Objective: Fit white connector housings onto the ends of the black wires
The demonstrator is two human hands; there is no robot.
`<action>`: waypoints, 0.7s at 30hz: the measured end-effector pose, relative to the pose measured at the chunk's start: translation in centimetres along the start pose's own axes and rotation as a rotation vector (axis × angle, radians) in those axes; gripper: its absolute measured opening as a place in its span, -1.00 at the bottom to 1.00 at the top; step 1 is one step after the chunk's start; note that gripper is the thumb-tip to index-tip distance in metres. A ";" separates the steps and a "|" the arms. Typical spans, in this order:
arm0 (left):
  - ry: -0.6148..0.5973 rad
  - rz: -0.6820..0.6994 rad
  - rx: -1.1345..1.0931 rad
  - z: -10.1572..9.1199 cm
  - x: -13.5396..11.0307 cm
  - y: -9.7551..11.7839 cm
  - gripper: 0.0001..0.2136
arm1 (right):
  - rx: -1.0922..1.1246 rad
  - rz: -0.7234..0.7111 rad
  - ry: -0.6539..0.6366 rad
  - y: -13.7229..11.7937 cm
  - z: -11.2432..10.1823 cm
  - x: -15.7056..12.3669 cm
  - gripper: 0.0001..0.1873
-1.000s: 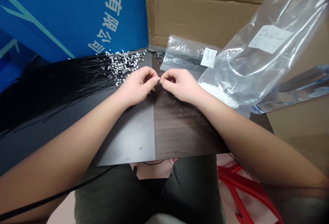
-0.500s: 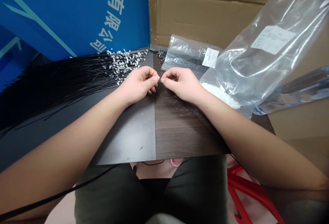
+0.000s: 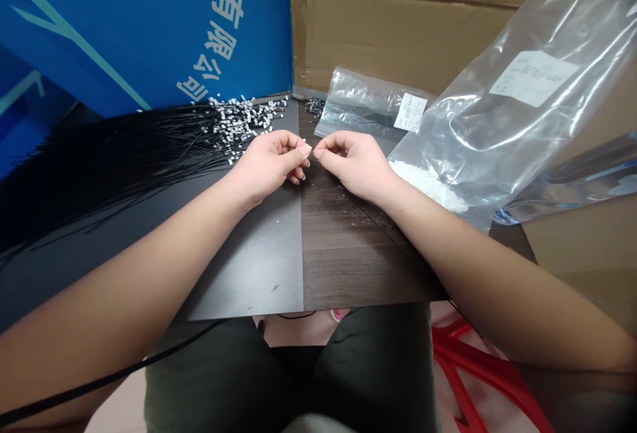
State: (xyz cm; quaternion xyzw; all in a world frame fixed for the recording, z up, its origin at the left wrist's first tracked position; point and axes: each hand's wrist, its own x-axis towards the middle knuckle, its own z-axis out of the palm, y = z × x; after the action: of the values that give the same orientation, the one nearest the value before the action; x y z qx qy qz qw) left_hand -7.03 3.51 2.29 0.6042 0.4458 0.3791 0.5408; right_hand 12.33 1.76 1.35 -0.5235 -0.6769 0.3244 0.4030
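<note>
Head view: left hand (image 3: pixel 269 164) and right hand (image 3: pixel 355 164) close their fingers (image 3: pixel 298 150) narrowly (anything held is hidden).

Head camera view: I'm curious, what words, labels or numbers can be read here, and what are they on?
"有限公司", in white characters on the blue board; more characters stand above it, but the top one is cut off by the picture's edge.
White label on the large plastic bag: printed lines, too small to read.
White sticker on the small plastic bag: printed lines, too small to read.
</note>
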 end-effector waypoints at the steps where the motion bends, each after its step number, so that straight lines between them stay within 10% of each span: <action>1: 0.003 -0.001 -0.001 0.0 0.0 0.0 -0.86 | -0.006 0.001 0.001 0.0 0.0 0.0 -0.82; 21: 0.022 -0.041 -0.092 0.5 0.1 -0.3 -0.85 | -0.036 -0.018 -0.020 -0.1 0.1 -0.1 -0.83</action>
State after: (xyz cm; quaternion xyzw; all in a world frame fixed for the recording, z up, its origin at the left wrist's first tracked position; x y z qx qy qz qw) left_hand -6.53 3.46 1.96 0.5652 0.4463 0.3947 0.5707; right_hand 12.19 1.66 1.31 -0.5213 -0.6914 0.3135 0.3897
